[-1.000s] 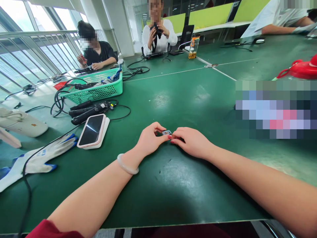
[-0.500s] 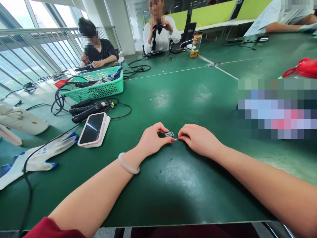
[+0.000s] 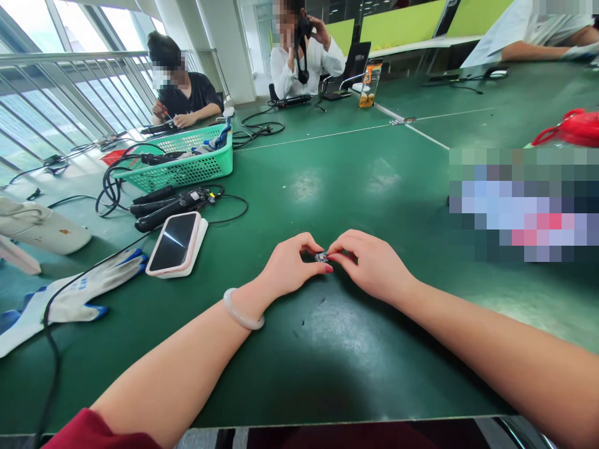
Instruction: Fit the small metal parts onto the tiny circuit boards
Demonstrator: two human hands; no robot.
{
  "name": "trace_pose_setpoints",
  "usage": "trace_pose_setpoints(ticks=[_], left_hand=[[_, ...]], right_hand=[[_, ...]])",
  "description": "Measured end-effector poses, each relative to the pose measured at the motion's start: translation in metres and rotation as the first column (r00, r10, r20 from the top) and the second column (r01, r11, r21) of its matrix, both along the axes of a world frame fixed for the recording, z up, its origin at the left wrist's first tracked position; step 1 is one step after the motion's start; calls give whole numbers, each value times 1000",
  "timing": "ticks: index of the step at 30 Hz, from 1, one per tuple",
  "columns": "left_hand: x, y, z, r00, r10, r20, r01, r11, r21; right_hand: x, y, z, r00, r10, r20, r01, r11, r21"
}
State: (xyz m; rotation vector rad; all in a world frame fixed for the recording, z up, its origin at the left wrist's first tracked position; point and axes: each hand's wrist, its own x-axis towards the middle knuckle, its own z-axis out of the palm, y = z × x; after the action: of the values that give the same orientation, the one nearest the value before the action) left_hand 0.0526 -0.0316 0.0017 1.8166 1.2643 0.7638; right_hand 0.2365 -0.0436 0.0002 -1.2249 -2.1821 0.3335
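Note:
My left hand (image 3: 287, 268) and my right hand (image 3: 369, 262) meet at the middle of the green table (image 3: 327, 181). Both pinch a tiny dark electronic part (image 3: 321, 256) between thumb and fingertips, just above the table top. The fingers of both hands are curled closed around it. A pale bangle (image 3: 241, 312) sits on my left wrist. Most of the part is hidden by my fingertips.
A phone (image 3: 174, 242) lies on a white pad at left, beside black tools with cables (image 3: 168, 206) and a green basket (image 3: 187, 163). A work glove (image 3: 70, 299) lies at the near left. Three other people sit at the far side. A red object (image 3: 573, 128) is at right.
My hands drew apart half a second ago, the right one pinching a small bit beside the part; now they have closed together again on the part. A person opposite raised a black object to the face.

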Motion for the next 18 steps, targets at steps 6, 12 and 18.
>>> trace_pose_setpoints(ticks=[6, 12, 18], left_hand=[[1, 4, -3, 980, 21, 200, 8, 990, -141], [-10, 17, -6, 946, 172, 276, -132, 978, -159], [-55, 30, 11, 734, 508, -451, -303, 839, 452]], right_hand=[[4, 0, 1, 997, -25, -71, 31, 996, 84], [8, 2, 1, 994, -66, -88, 70, 996, 52], [12, 6, 0, 993, -96, -64, 95, 995, -24]])
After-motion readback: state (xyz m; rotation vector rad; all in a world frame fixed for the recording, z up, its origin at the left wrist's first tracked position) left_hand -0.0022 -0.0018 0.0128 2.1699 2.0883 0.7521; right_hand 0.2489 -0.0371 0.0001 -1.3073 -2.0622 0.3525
